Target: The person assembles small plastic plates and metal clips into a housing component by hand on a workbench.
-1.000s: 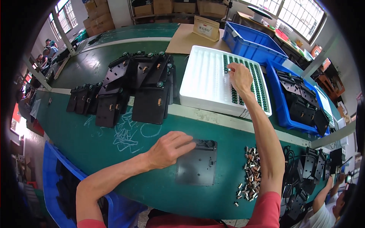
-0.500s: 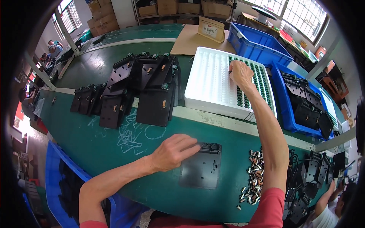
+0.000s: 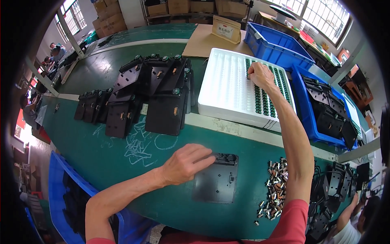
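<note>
The plate (image 3: 215, 185) lies flat on the table (image 3: 162, 207), best held steady by the left hand (image 3: 187, 163), whose bent fingers rest at its upper left corner; I cannot tell if they grip. Beyond, in the tray (image 3: 223, 83), green parts (image 3: 265, 103) are best lifted straight up, sparing their neighbours; the right hand (image 3: 263, 76) reaches over, arm extended, fingertips bunched, any pinch hidden

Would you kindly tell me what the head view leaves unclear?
In the head view:
Right hand: its grip, hidden by the hand itself.
Black plate: upper left corner covered by the left hand.
Metal pieces: details too small.
Lower-left blue bin: partly behind left forearm.
</note>
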A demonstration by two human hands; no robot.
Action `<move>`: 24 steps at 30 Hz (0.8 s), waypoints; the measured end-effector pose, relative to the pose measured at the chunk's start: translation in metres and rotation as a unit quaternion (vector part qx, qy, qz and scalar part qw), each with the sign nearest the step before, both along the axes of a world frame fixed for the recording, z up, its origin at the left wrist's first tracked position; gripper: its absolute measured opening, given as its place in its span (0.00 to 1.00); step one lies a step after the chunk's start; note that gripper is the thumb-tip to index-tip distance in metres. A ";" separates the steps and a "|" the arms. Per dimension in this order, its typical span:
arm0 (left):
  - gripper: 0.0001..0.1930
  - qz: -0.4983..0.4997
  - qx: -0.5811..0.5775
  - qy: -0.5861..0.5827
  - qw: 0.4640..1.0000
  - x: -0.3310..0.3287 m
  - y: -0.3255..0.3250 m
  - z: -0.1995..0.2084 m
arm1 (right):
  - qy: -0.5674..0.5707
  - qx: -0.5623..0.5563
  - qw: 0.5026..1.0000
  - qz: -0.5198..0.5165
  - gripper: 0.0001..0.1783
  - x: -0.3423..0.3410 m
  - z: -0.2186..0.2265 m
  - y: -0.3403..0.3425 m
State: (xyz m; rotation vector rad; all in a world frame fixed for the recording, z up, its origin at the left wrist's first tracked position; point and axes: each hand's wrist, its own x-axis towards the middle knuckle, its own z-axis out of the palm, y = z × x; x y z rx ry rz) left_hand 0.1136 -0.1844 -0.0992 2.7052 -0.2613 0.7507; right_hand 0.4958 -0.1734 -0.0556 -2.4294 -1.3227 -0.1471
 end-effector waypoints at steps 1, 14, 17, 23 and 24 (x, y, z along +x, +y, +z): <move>0.20 0.001 0.001 -0.001 1.000 0.000 0.000 0.000 | -0.034 -0.009 0.999 0.012 0.06 -0.002 -0.001 0.001; 0.21 0.004 -0.001 -0.002 1.000 0.000 0.000 -0.001 | 0.148 0.073 0.985 0.050 0.10 0.016 0.007 -0.004; 0.21 0.006 -0.004 -0.004 1.000 -0.001 0.001 -0.001 | 0.185 0.103 0.975 0.063 0.11 0.002 0.013 -0.006; 0.16 0.000 0.003 -0.020 1.000 0.001 0.001 -0.003 | 0.331 0.199 0.920 0.069 0.08 -0.029 0.025 -0.031; 0.16 0.003 0.006 -0.021 1.000 0.001 0.001 -0.002 | 0.351 0.217 0.908 0.071 0.07 -0.036 0.028 -0.038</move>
